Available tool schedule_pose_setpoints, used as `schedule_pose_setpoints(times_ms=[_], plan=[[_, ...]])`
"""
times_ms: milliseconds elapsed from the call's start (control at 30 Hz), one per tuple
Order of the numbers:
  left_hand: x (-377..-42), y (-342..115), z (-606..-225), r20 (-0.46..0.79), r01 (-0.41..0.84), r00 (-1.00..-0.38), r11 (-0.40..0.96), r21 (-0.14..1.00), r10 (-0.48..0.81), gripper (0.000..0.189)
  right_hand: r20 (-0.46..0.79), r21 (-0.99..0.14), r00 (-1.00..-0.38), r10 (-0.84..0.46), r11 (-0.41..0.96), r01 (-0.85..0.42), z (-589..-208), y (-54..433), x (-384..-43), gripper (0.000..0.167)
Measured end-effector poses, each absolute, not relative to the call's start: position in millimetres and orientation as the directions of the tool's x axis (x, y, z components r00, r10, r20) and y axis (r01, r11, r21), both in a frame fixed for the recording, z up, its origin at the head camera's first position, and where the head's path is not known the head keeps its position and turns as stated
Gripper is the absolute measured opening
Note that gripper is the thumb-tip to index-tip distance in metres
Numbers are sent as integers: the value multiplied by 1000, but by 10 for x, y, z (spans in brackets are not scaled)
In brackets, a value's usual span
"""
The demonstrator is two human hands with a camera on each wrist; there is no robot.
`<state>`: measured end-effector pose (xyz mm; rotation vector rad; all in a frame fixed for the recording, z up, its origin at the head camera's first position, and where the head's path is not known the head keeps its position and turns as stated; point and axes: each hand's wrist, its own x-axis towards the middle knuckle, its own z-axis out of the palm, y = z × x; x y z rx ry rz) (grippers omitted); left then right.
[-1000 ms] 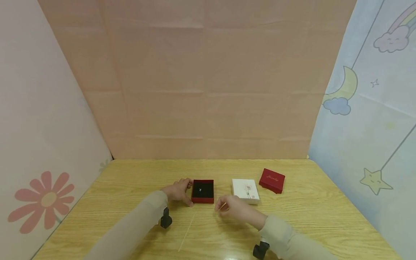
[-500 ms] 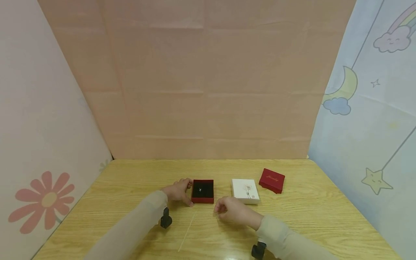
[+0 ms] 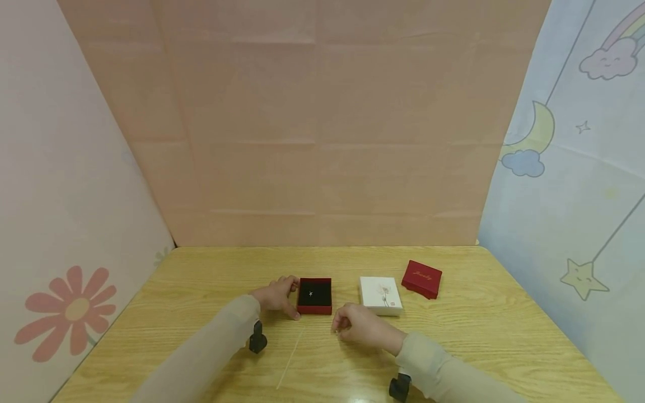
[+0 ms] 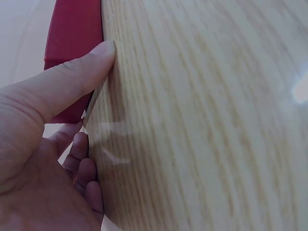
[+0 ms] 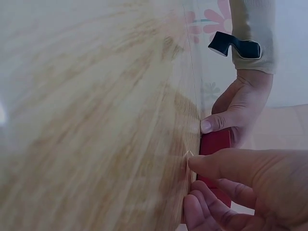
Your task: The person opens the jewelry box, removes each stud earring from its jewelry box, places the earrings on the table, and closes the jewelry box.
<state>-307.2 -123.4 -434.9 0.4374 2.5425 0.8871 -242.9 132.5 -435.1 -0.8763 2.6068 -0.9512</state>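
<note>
An open red jewelry box [image 3: 314, 309] with a black insert stands on the table, a small silvery star-shaped piece [image 3: 311, 293] on the insert. My left hand [image 3: 276, 295] is at the box's left side. In the left wrist view its thumb [image 4: 77, 77] lies straight along the red box's front, the other fingers loosely bent. Right of the box, my right hand [image 3: 364, 326] is low over the table with curled fingers. Between its thumb and fingertips shows a tiny shiny piece [image 5: 189, 154], too small to make out fully.
A white box [image 3: 375, 288] with a flower print stands behind the right hand. Farther right lies a red lid [image 3: 423, 277] with gold lettering. A thin pale strip [image 3: 290, 358] marks the wooden table [image 3: 227, 263] in front. Patterned walls close in the sides.
My right hand has shifted slightly to the left and lower, its fingers drawn more tightly together. The left hand and the boxes have stayed in place.
</note>
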Motion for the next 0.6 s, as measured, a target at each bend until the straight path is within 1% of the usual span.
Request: schedule_pose_setpoints(times_ms=[600], plan=[[-3087,-1242,-4374,-273,149,-867,740,656,416,74,-28,-619,-798,-602,637,-459,-4354,1302,-2421,15]])
